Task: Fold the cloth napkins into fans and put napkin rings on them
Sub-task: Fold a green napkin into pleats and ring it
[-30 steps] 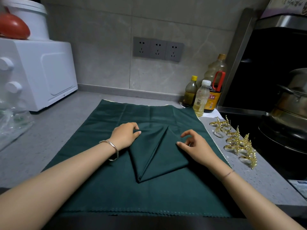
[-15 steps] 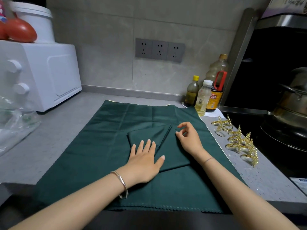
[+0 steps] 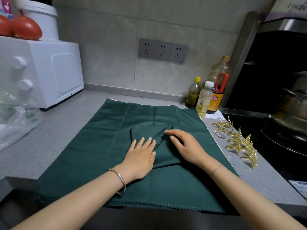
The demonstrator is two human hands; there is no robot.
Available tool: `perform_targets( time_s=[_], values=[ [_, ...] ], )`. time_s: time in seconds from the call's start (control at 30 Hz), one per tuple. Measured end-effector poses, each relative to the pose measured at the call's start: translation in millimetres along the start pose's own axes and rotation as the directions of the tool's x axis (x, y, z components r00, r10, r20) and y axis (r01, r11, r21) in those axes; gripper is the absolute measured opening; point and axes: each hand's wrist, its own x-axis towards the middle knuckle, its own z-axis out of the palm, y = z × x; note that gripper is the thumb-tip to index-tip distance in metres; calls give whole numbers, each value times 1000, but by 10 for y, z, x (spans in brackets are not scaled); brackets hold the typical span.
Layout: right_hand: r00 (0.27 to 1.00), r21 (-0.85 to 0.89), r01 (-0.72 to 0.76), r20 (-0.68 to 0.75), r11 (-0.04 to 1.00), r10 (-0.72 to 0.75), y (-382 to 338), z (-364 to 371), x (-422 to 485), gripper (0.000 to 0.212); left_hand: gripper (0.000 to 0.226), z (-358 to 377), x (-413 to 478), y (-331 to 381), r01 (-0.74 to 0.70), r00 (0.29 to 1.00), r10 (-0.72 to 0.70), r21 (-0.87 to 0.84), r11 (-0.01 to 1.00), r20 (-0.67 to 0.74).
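We look down at a folded dark green cloth napkin (image 3: 166,155) lying under both of our bare hands. Our left hand (image 3: 141,156) lies flat on its left part, fingers straight and together, palm down, holding nothing. Our right hand (image 3: 187,146) rests on its right part with the fingers arched. The fingertips (image 3: 166,131) touch the raised fold that runs down the middle, but we cannot tell whether they pinch it or only press it.

The napkin sits on a larger dark green cloth (image 3: 99,146), spread flat beneath both hands and reaching out past them on every side. A thin silver bangle (image 3: 120,180) circles our left wrist.

Right of our right hand, off the cloth, gold metal napkin rings with leaf-shaped sprigs (image 3: 239,143) lie in a row on the grey speckled worktop (image 3: 66,127). Beyond that hand, against the tiled wall, stand a clear plastic bottle with a white cap (image 3: 203,102), a bottle with a yellow cap (image 3: 193,92) and a dark sauce bottle with a red handle (image 3: 216,98). Further right is a steel pot (image 3: 292,110). Well beyond our left hand stands a white boxy appliance (image 3: 54,72).
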Motion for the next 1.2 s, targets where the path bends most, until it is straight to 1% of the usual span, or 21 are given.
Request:
perform_targets(
  time_s=[0.07,0.13,0.2,0.27,0.53,0.8,0.87,0.9,0.97,1.03,1.1,1.13,1.2],
  values=[
    [981,-37,80,179,996,-72,-29,29,-17,35,53,18,-2,12,9,1000,-9,0,1000,-10],
    [939,-122,127,333,984,-80,-40,72,-7,41,54,30,0,15,15,1000,-15,2,1000,-17],
    [898,-191,149,437,970,-52,-22,109,20,44,54,43,5,9,16,999,-16,-2,1000,-28],
    [873,-218,127,488,968,-4,17,132,61,47,54,54,6,1,16,999,-16,-8,1000,-40],
    [865,-251,-7,484,968,132,266,119,320,49,51,99,-5,-1,7,996,-11,-53,999,-84],
    [865,-263,-136,439,955,244,449,125,526,49,50,112,-29,8,16,995,-22,-54,998,-100],
    [891,-199,-178,382,964,244,417,78,523,49,50,119,-17,2,17,995,-22,-52,998,-98],
    [918,-154,-168,335,974,212,375,29,491,49,50,122,-16,-2,17,995,-21,-51,999,-96],
    [967,-96,-69,240,993,90,239,-100,375,48,50,129,-12,-8,16,994,-21,-50,999,-103],
    [976,-92,83,208,992,-62,64,-258,192,46,50,134,-10,-6,10,994,-16,-49,999,-106],
    [941,-152,239,278,959,-191,-61,-398,-4,51,50,137,-12,-7,9,994,-15,-51,999,-108],
    [919,-206,290,334,935,-211,-87,-451,-92,55,50,136,-13,-8,9,994,-15,-54,999,-109],
    [882,-323,361,422,875,-208,-68,-512,-211,60,49,131,-17,-13,7,994,-14,-59,998,-113]
  ],
)
